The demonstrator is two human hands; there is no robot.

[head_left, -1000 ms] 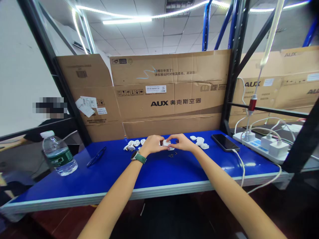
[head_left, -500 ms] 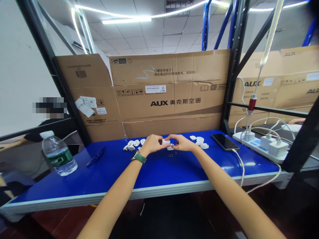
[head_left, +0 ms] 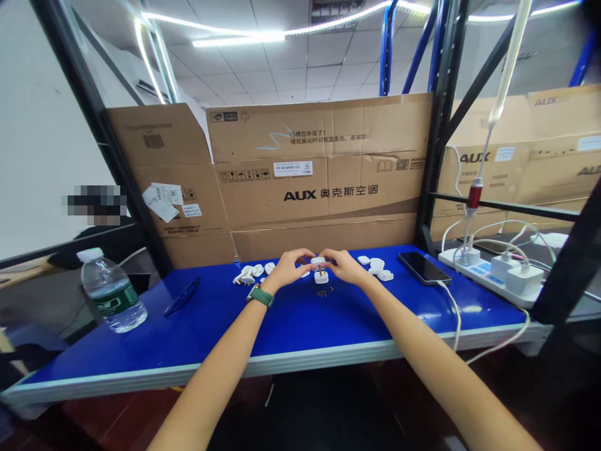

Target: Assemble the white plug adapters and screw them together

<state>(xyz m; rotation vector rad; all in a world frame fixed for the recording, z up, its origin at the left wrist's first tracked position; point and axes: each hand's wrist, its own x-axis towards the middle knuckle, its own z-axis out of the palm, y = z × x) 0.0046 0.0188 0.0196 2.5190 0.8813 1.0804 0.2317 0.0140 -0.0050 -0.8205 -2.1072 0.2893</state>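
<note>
Between their fingertips, my left hand (head_left: 287,270) and my right hand (head_left: 346,268) grip a round white plug piece (head_left: 318,260), fingers closed on its two sides. Metal pins appear to point down from it. Just below, a second white plug piece (head_left: 321,278) sits on the blue tabletop; whether the two touch, I cannot tell. Several small dark screws or pins (head_left: 323,293) lie nearer to me. Another white piece (head_left: 305,274) shows partly beside my left fingers. A watch with a green strap (head_left: 260,295) is on my left wrist.
Several white plug parts (head_left: 246,274) lie to the left, and more white covers (head_left: 377,267) to the right. Farther right are a phone (head_left: 424,268) on a cable and a power strip (head_left: 483,274). Glasses (head_left: 182,297) and a water bottle (head_left: 113,291) stand left. Cardboard (head_left: 323,213) walls the back.
My hands have turned the white piece so its pins face down and shifted it slightly right. My right hand's fingers have moved up to its side. The white piece below shows more fully.
</note>
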